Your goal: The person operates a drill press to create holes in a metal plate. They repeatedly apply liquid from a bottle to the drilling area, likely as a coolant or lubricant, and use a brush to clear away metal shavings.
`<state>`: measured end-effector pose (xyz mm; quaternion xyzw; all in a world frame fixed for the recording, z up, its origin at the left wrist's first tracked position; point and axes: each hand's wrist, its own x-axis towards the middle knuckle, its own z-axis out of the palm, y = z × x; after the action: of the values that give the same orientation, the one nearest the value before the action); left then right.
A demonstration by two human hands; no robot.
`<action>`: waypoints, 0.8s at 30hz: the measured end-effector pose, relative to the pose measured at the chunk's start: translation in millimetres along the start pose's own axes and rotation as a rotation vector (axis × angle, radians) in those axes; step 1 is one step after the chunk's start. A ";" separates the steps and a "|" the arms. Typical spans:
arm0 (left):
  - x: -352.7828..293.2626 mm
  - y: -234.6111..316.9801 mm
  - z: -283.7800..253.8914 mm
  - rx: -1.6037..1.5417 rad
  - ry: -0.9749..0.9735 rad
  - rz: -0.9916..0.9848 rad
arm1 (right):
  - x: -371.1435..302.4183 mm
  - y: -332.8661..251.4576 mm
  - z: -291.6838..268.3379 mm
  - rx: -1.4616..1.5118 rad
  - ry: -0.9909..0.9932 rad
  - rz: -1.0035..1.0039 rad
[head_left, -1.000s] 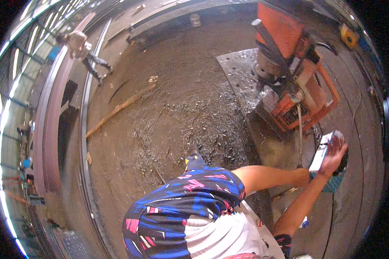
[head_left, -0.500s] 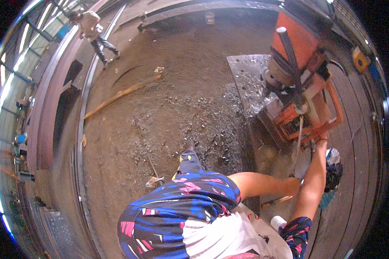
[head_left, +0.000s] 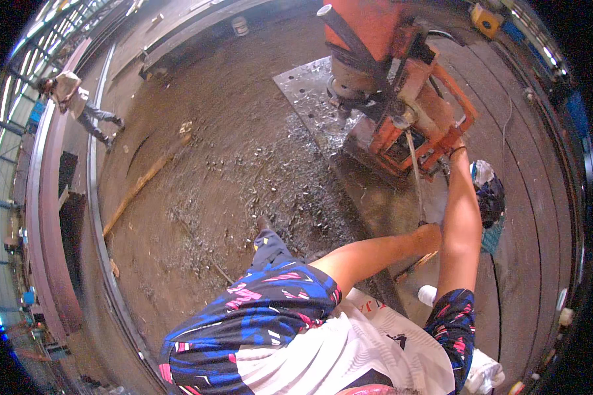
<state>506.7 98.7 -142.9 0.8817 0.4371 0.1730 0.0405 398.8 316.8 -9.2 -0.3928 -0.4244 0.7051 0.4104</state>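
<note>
A large orange magnetic drill (head_left: 375, 33) stands on a steel plate (head_left: 300, 79) with round holes and metal chips on it. A pale feed lever (head_left: 414, 164) slants down from the drill's hub. My left hand (head_left: 430, 235) is closed at the lever's lower end, its fingers partly hidden behind my right forearm. With my right hand (head_left: 457, 149) I grip the lower right of the orange frame handle (head_left: 466, 108); its fingertips are hard to see.
Metal chips (head_left: 303, 197) litter the brown floor beside the plate. A wooden strip (head_left: 141, 187) lies to the left, near a long steel beam (head_left: 46, 217). Another person (head_left: 79, 102) walks at the far left. A white bucket (head_left: 240, 26) stands at the back. A dark bag (head_left: 489, 197) sits right of my forearm.
My view has swung right, so the drill, plate and person sit further left in the picture. Both hands keep their places at the drill.
</note>
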 end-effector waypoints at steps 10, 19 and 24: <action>-78.4 -10.4 -93.9 -0.162 -0.059 0.156 | -175.9 68.5 -78.6 -0.906 0.307 -0.505; -152.7 -97.1 -414.5 0.032 0.599 0.280 | -299.7 16.3 -45.9 -1.528 0.080 -0.157; -134.5 -140.2 -569.9 0.041 0.802 -0.081 | -317.8 -57.5 -32.1 -1.692 0.308 -0.294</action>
<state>131.4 33.8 323.5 0.7269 0.4559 0.4929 -0.1439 554.5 53.2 98.5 -0.5981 -0.7917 0.0319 0.1207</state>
